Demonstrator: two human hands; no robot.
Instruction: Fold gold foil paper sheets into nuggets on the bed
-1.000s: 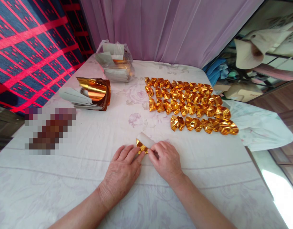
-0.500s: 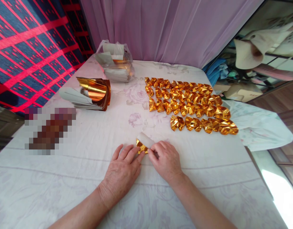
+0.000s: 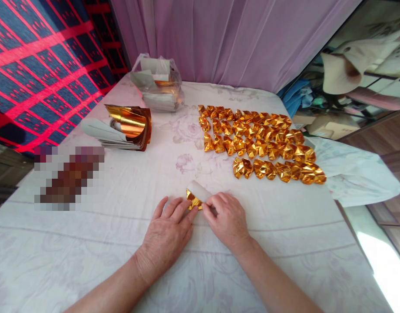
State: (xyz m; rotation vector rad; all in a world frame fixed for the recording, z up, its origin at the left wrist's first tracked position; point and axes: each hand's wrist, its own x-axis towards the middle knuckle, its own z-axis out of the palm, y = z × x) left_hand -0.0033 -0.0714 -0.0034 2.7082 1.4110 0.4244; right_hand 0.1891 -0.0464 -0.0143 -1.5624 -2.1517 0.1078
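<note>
In the head view a small sheet of gold foil paper (image 3: 194, 201), partly folded, lies on the cloth between my hands. Its gold side shows at the front, and a pale rolled-over flap curves up behind it. My left hand (image 3: 170, 224) rests flat with its fingers spread, the fingertips pressing on the left part of the foil paper. At the right corner, the thumb and curled fingers of my right hand (image 3: 227, 219) pinch the foil paper. My right fingertips partly hide that edge.
Folded gold foil pieces (image 3: 261, 134) stand in rows at the right. A curled stack of foil paper (image 3: 128, 130) lies at the left, with a plastic bag of more sheets (image 3: 159, 87) behind it. A blurred-out patch (image 3: 69, 178) covers something at the left.
</note>
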